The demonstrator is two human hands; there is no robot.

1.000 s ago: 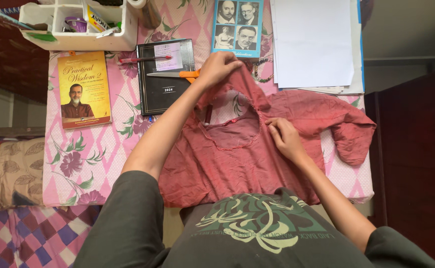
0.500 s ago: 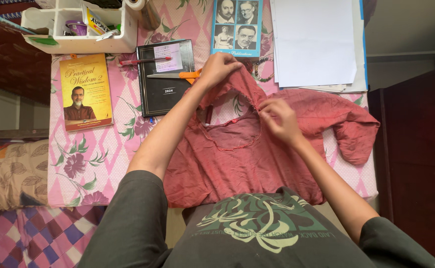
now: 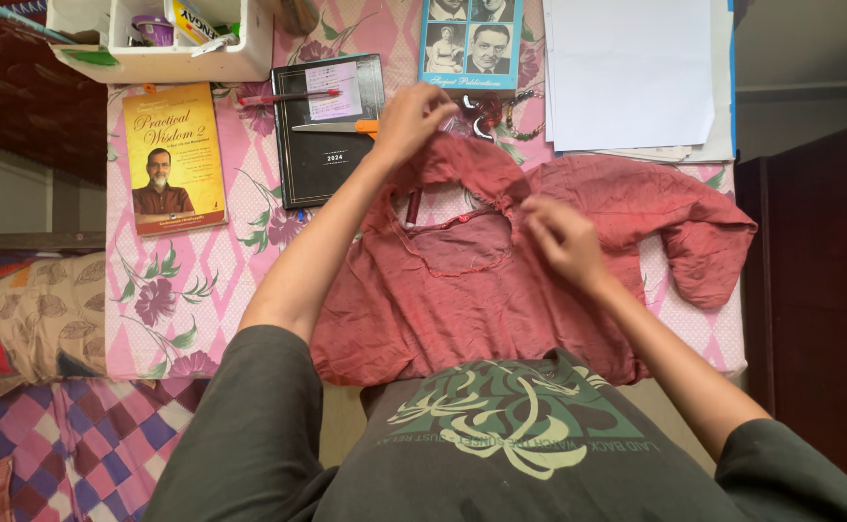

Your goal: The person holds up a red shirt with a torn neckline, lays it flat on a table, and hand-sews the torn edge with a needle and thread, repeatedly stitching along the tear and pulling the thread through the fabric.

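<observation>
A wrinkled red blouse (image 3: 462, 300) lies spread on a pink floral tablecloth (image 3: 191, 280), neckline away from me. My left hand (image 3: 412, 121) pinches the far left edge of the neckline and lifts it off the cloth. My right hand (image 3: 561, 237) grips the right side of the neckline, near the shoulder. One sleeve (image 3: 704, 242) hangs out to the right.
Past the blouse lie a black diary (image 3: 322, 145) with orange-handled scissors (image 3: 341, 126) and a red pen (image 3: 278, 98) on it, a yellow book (image 3: 174, 159), a blue book (image 3: 470, 43), white papers (image 3: 631, 72) and a white organiser box (image 3: 167, 43). A dark cabinet (image 3: 820, 290) stands right.
My right hand has moved from the blouse's front up to the right side of the neckline. My left hand has stayed on the far neckline edge, holding it raised.
</observation>
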